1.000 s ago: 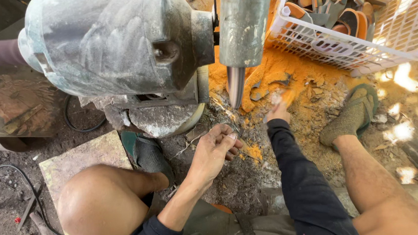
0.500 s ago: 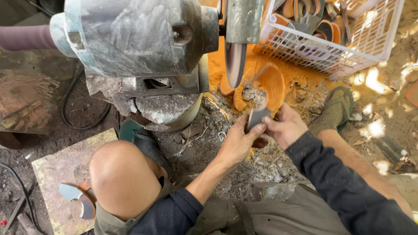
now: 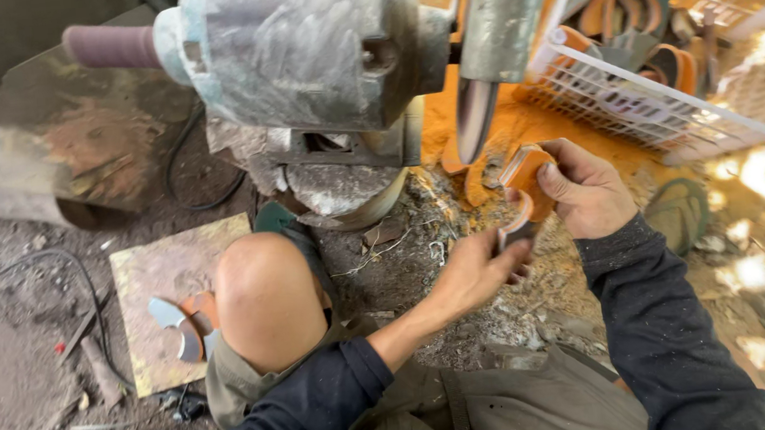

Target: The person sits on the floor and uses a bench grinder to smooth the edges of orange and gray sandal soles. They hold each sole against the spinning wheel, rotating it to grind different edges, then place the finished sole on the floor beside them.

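Here, right of centre, both hands grasping an orange sole piece point(image 3: 525, 175), right hand point(image 3: 585, 188) gripping its top, left hand point(image 3: 478, 269) pinching its lower end, just below the grinding wheel point(image 3: 474, 112), white basket point(image 3: 655, 93) upper right.

Dusty dark long sleeves, olive shorts, bare knee

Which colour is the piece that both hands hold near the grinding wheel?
Orange with a grey edge; the piece shows in the head view.
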